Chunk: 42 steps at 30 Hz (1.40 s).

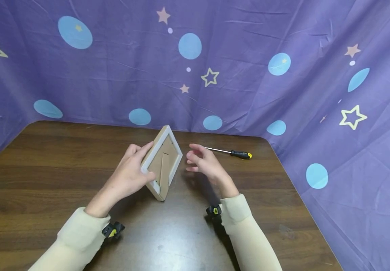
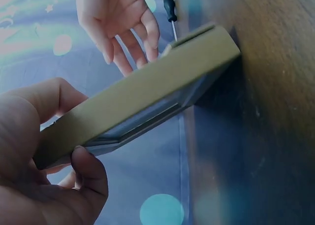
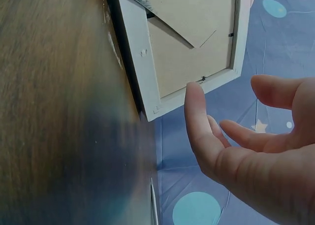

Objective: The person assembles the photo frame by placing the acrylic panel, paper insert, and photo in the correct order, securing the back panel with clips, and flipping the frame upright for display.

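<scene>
A small white picture frame (image 1: 162, 162) stands on one corner on the brown table (image 1: 46, 177), its cardboard back with a stand flap facing me. My left hand (image 1: 130, 173) grips its left edge, thumb on the back and fingers behind. The left wrist view shows the frame's edge (image 2: 147, 94) held between thumb and fingers. My right hand (image 1: 201, 162) hovers just right of the frame with relaxed fingers, touching nothing. In the right wrist view the frame's back (image 3: 192, 43) is close to the right hand's fingers (image 3: 199, 121).
A screwdriver (image 1: 232, 153) with a black and yellow handle lies on the table behind the right hand. A purple cloth (image 1: 215, 67) with stars and dots hangs around the table's back and right side. The table's right edge runs close by.
</scene>
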{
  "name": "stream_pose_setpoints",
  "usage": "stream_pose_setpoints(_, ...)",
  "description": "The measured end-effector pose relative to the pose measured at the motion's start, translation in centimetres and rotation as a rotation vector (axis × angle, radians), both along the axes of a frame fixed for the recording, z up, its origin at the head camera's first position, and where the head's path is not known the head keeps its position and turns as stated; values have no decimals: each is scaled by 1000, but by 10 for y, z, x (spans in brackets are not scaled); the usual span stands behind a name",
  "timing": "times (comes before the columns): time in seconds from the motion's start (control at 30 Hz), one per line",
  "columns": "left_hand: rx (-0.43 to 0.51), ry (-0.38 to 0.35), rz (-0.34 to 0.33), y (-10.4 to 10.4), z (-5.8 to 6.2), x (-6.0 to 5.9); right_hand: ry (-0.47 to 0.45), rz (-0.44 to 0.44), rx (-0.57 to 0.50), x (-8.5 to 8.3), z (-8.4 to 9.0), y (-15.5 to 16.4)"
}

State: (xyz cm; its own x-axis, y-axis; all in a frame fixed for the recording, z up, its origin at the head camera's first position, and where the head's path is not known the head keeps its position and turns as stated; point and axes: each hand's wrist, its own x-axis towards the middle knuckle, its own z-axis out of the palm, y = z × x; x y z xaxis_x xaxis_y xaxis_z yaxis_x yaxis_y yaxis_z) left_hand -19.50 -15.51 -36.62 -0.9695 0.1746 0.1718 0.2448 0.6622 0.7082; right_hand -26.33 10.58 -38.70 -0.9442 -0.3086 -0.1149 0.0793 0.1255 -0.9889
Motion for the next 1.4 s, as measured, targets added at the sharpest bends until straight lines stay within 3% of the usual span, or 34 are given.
stream_pose_setpoints(0.23, -26, 117, -9, 2, 1, 1, -24, -5, -34, 0, 3, 1)
stream_pose_setpoints(0.43, -37, 174, -48, 7, 0, 2, -18, -16, -49, 0, 6, 2)
stream_pose_setpoints(0.77, -100, 143, -121, 9, 1, 4, -12, -44, -100, 2, 11, 5)
stream_pose_setpoints(1.1, -33, 105, -233, 14, -5, 5, -27, -57, -140, 4, 15, 4)
stream_pose_setpoints(1.27, 2, 67, -254, 20, -10, 6, -33, -57, -161, 3, 14, 4)
stream_pose_setpoints(1.4, -17, 80, -262, 25, -13, 7, -40, -65, -172, 2, 13, 3)
